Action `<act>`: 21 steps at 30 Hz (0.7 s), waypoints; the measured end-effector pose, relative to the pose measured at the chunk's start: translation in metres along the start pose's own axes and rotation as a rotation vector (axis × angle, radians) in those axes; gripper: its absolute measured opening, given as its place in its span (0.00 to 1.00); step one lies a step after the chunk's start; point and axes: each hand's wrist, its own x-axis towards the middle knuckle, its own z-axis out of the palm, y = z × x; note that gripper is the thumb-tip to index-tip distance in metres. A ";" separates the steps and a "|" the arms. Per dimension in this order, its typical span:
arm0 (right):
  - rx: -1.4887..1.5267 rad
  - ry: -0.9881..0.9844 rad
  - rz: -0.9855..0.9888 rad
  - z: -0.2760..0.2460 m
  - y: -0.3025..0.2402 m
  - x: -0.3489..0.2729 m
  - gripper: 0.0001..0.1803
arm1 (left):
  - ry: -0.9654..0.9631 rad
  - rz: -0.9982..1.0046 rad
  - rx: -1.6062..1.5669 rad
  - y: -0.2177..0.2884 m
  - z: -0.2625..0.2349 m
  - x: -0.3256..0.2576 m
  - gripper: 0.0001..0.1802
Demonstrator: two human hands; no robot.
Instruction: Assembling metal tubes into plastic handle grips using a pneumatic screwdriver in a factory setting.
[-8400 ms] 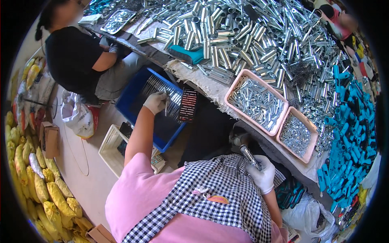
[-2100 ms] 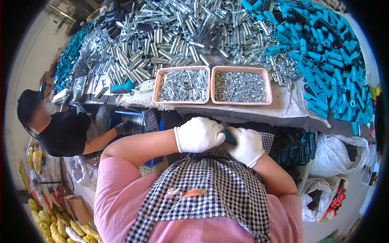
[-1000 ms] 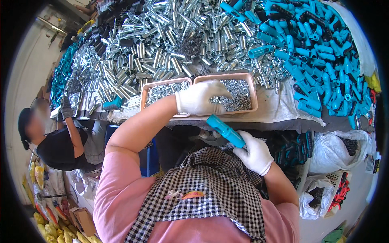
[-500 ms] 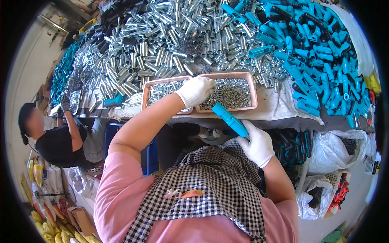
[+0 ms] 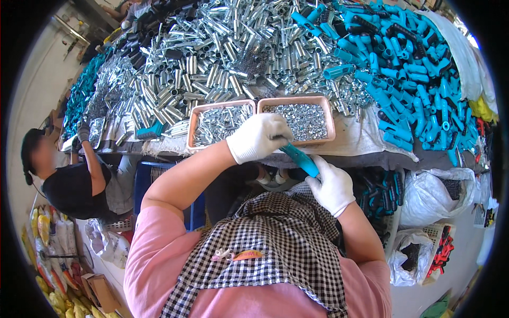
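In front of my apron, my white-gloved right hand point(image 5: 332, 185) grips the lower end of a teal plastic tool handle point(image 5: 300, 159), which tilts up to the left. At its upper end is my gloved left hand point(image 5: 260, 138), fingers pinched together against the handle's tip. Whatever small thing sits between those fingers is hidden. Just beyond my hands stands a pink plastic bin point(image 5: 330, 119) of small metal nuts. The pink bin beside it point(image 5: 192, 125) holds slim metal pins or screws.
Metal tubes point(image 5: 212, 63) lie heaped across the table, with more teal handles point(image 5: 419, 79) piled at the right. A person in black point(image 5: 79, 180) works at the left. White sacks point(image 5: 435, 199) and black parts point(image 5: 377, 196) stand below the table's right side.
My left hand has come out of the nut bin, toward me, to the handle's upper end. The handle, in my right hand, has shifted slightly nearer to me.
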 end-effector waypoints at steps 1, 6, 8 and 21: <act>0.002 0.017 -0.036 0.001 0.000 0.001 0.28 | -0.053 0.018 0.035 0.005 0.001 -0.001 0.08; 0.025 0.040 -0.080 0.002 -0.008 -0.001 0.27 | -0.016 0.244 0.025 0.005 0.019 -0.009 0.11; 0.036 0.057 -0.098 0.001 -0.008 -0.002 0.27 | -0.070 0.175 -0.053 0.002 0.022 -0.015 0.11; 0.809 -0.722 0.225 -0.015 0.015 0.004 0.39 | -0.263 0.298 0.172 0.003 0.034 -0.029 0.20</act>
